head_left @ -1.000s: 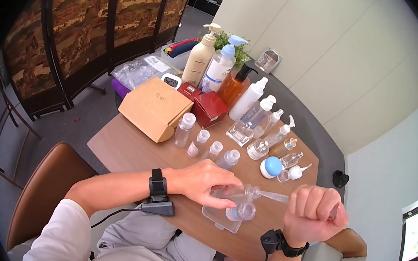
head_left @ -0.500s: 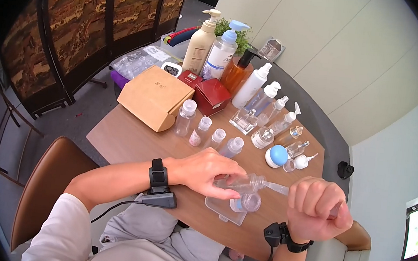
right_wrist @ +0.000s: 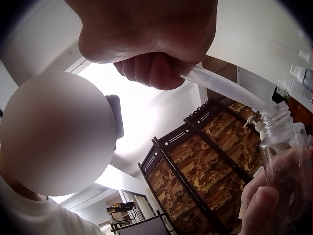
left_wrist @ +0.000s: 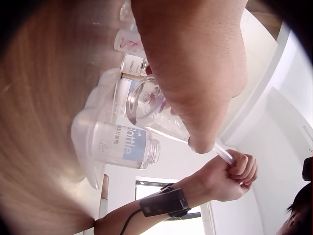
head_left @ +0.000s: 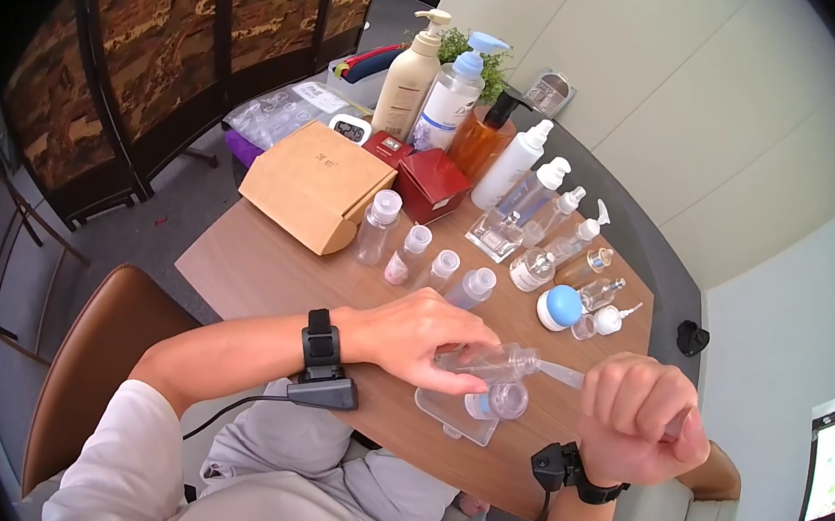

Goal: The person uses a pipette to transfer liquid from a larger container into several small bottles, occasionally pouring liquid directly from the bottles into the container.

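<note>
1. Centre of the head view: the left hand (head_left: pixel 420 336) grips a clear bottle (head_left: pixel 488 365) lying nearly on its side above the desk (head_left: pixel 236 268), threaded neck toward the right. The grip is clamped round the bottle's body, with part of it hidden by the fingers.
2. Right of centre: the right hand (head_left: pixel 639 412) is a fist, its grip clamped on one end of a translucent tube (head_left: pixel 560 374). That end is hidden in the fingers; the other meets the clear bottle's neck. How far it goes inside is hard to tell.
3. Below the clear bottle, a blue-labelled bottle (head_left: pixel 505 402) stands uncapped on a clear tray (head_left: pixel 452 423). The left wrist view shows "Bottle" on its label; the smaller print is hard to read.
4. Upper middle: a cream pump bottle (head_left: pixel 407 89), a blue-topped pump bottle (head_left: pixel 444 110) and an amber bottle (head_left: pixel 480 144) stand behind a red box (head_left: pixel 433 184) and a cardboard box (head_left: pixel 319 186).
5. Between the cardboard box and the left hand, four small capped bottles (head_left: pixel 407 257) form a slanting row. A blue-lidded jar (head_left: pixel 560 307) sits farther right.
6. Right wrist view, lower right: the clear bottle is cut off by the frame's edge.
</note>
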### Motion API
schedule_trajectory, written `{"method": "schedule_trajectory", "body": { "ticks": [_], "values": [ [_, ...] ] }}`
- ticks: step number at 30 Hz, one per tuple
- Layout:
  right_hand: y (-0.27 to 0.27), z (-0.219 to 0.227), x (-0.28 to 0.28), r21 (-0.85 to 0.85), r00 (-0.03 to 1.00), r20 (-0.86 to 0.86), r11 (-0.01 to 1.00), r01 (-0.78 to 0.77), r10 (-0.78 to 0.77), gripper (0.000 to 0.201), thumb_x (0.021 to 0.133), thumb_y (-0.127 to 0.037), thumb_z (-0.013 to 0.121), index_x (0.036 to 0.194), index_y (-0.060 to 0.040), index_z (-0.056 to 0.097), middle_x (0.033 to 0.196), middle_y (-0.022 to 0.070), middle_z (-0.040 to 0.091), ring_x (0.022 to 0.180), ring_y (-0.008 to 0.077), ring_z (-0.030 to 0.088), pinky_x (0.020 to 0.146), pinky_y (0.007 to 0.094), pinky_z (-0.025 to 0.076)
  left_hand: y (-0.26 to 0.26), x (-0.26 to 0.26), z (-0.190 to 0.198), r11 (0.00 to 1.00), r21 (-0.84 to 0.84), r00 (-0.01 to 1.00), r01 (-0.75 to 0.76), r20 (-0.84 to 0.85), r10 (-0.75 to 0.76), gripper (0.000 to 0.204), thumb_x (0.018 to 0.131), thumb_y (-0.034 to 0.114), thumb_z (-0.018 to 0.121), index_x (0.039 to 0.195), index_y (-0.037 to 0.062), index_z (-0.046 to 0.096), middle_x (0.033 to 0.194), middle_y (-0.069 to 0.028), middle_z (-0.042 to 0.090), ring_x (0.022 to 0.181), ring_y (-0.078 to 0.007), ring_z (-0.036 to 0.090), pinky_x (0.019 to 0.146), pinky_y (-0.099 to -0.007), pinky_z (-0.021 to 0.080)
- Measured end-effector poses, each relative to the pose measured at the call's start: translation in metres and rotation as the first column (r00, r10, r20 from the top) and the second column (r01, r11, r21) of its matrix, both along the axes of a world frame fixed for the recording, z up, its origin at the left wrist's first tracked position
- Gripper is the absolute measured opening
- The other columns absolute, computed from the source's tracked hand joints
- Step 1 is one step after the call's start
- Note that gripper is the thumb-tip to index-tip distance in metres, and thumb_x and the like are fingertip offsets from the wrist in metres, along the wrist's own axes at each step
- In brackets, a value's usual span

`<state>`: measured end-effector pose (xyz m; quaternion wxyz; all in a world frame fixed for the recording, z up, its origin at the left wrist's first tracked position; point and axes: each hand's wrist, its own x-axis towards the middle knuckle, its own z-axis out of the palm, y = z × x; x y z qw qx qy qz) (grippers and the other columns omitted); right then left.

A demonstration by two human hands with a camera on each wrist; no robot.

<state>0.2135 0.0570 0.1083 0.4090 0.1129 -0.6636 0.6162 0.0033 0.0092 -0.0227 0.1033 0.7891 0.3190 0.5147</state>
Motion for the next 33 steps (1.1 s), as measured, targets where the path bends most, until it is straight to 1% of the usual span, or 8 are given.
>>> {"method": "schedule_trajectory", "body": {
  "ticks": [7,13,15,18,27,28,30,33],
  "values": [
    [-0.0009,-0.0002,0.0,0.047,1.0,0.01,0.999,0.024,-0.024,0.044,0.096,-0.033,0.039,0.06,-0.008,0.037,0.049,0.0024,0.039,0.04,0.0139,0.029,0.039,0.0285,0.023,0.0002,0.0002,0.0002,1.0,-0.014,1.0,-0.005,-0.001,0.005,0.039,0.077,0.025,0.082,0.106,0.0034,0.067,0.07,-0.0011,0.062,0.049,-0.0148,0.055,0.045,-0.0292,0.042],
    [-0.0007,-0.0002,-0.0002,0.037,1.0,0.003,0.999,0.01,-0.01,0.045,0.096,-0.033,0.04,0.059,-0.0075,0.037,0.049,0.0027,0.04,0.039,0.014,0.029,0.038,0.0286,0.023,-0.0003,0.0002,0.0001,1.0,-0.014,1.0,-0.004,-0.008,0.004,0.04,0.077,0.025,0.082,0.107,0.0029,0.067,0.07,-0.0011,0.062,0.049,-0.0147,0.055,0.045,-0.029,0.042],
    [-0.0014,-0.0008,-0.0007,0.04,1.0,-0.002,0.999,0.007,-0.007,0.045,0.096,-0.033,0.04,0.059,-0.0075,0.037,0.049,0.0027,0.04,0.039,0.014,0.029,0.038,0.0285,0.023,-0.0023,-0.0009,0.0009,0.997,-0.077,0.999,-0.022,-0.037,0.019,0.038,0.082,0.033,0.077,0.105,0.0056,0.067,0.071,-0.0016,0.062,0.054,-0.0171,0.06,0.049,-0.0302,0.047],
    [-0.0027,-0.0007,-0.0009,0.043,1.0,-0.007,0.999,0.007,-0.006,0.045,0.096,-0.033,0.04,0.059,-0.0076,0.038,0.049,0.0027,0.04,0.039,0.0141,0.029,0.038,0.0285,0.023,-0.002,-0.0006,0.0011,0.999,-0.05,0.999,-0.019,-0.027,0.017,0.037,0.081,0.033,0.078,0.105,0.0054,0.067,0.071,-0.0016,0.062,0.054,-0.017,0.06,0.049,-0.03,0.047],
    [-0.0029,-0.0009,-0.0016,0.044,1.0,-0.003,0.999,0.018,-0.018,0.045,0.096,-0.033,0.04,0.059,-0.0074,0.038,0.049,0.0028,0.04,0.039,0.0141,0.029,0.038,0.0287,0.023,-0.0015,-0.0006,-0.0001,0.998,-0.063,0.999,-0.027,-0.032,0.025,0.038,0.081,0.033,0.077,0.105,0.0055,0.067,0.071,-0.0017,0.062,0.054,-0.0171,0.06,0.05,-0.0301,0.047],
    [-0.0022,-0.0012,-0.0017,0.051,1.0,-0.006,0.999,0.013,-0.013,0.046,0.097,-0.034,0.039,0.059,-0.0074,0.038,0.049,0.0028,0.04,0.039,0.0141,0.029,0.038,0.0287,0.023,-0.0011,-0.0005,-0.0008,0.997,-0.066,0.999,-0.027,-0.032,0.025,0.038,0.081,0.033,0.077,0.105,0.0055,0.067,0.071,-0.0017,0.062,0.054,-0.0171,0.06,0.05,-0.0301,0.047],
    [-0.0014,-0.0013,-0.0005,0.045,1.0,0.002,0.999,0.011,-0.011,0.046,0.097,-0.034,0.039,0.06,-0.0073,0.038,0.049,0.0029,0.04,0.039,0.0141,0.029,0.038,0.0288,0.023,0.0008,0.0003,-0.0018,1.0,-0.008,1.0,-0.006,-0.003,0.006,0.038,0.077,0.025,0.082,0.105,0.0034,0.067,0.07,-0.0001,0.062,0.049,-0.0137,0.054,0.045,-0.0283,0.042],
    [-0.0006,-0.0017,0.0001,0.048,1.0,0.007,0.999,0.002,-0.003,0.046,0.097,-0.034,0.038,0.06,-0.0075,0.038,0.049,0.0028,0.04,0.039,0.0139,0.03,0.038,0.0287,0.023,0.0003,0.0003,-0.0022,0.999,-0.032,1.0,-0.006,-0.009,0.005,0.038,0.077,0.025,0.081,0.105,0.004,0.067,0.07,0.0002,0.062,0.048,-0.0135,0.054,0.044,-0.0282,0.042]
  ]
}}
